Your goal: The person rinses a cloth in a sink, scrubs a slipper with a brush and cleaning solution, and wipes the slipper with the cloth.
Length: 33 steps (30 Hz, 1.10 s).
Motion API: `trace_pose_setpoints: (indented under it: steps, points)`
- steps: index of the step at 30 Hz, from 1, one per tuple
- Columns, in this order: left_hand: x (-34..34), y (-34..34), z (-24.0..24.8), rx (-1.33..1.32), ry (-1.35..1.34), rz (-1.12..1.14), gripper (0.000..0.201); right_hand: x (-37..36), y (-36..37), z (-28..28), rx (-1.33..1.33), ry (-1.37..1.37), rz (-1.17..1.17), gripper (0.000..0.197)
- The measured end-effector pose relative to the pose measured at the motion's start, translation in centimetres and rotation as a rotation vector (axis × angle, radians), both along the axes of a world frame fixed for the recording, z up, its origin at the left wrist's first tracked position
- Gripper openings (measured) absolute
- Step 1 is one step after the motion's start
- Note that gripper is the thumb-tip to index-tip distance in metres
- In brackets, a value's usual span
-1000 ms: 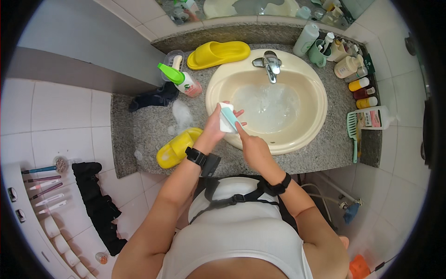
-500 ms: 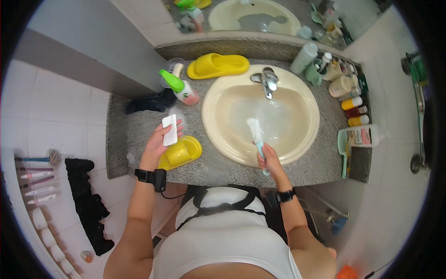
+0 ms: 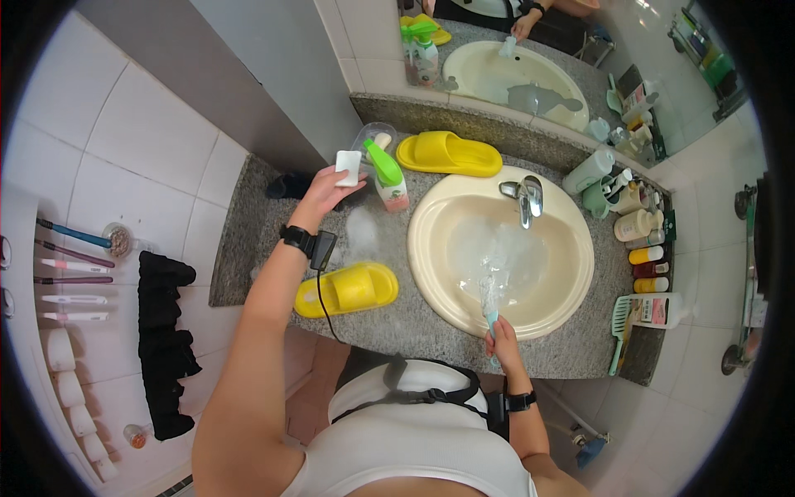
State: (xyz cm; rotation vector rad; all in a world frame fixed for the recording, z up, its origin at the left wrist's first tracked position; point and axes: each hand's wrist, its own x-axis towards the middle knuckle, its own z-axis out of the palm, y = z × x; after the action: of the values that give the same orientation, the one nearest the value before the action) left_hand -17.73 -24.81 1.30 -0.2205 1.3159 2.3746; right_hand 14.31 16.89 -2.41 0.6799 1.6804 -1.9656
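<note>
Up swings the soap (image 3: 348, 168) from about nine to ten o'clock of the sink (image 3: 424, 253), pinched in the left hand (image 3: 325, 195), leaving it well apart from the brush (image 3: 492, 317), gripped by the right hand (image 3: 504, 343) at six.

Soft light glints on the faucet (image 3: 530, 197); tiles (image 3: 149, 124) bow toward black edges, brush (image 3: 490, 291) perhaps blurred.

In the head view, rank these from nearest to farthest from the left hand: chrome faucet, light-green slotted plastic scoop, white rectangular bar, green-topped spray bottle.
From the left hand:
1. White rectangular bar: in its grasp.
2. Green-topped spray bottle: just right.
3. Chrome faucet: farther right, behind the basin bowl.
4. Light-green slotted plastic scoop: far right.
</note>
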Motion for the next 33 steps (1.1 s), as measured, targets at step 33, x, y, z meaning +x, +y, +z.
trace_pose_setpoints:
  steps: [33]
  points:
    - [27.8,-6.2,-6.7,-0.967,-0.031,-0.036,0.038,-11.9,-1.5,-7.2,1.345,0.299,0.392,0.062]
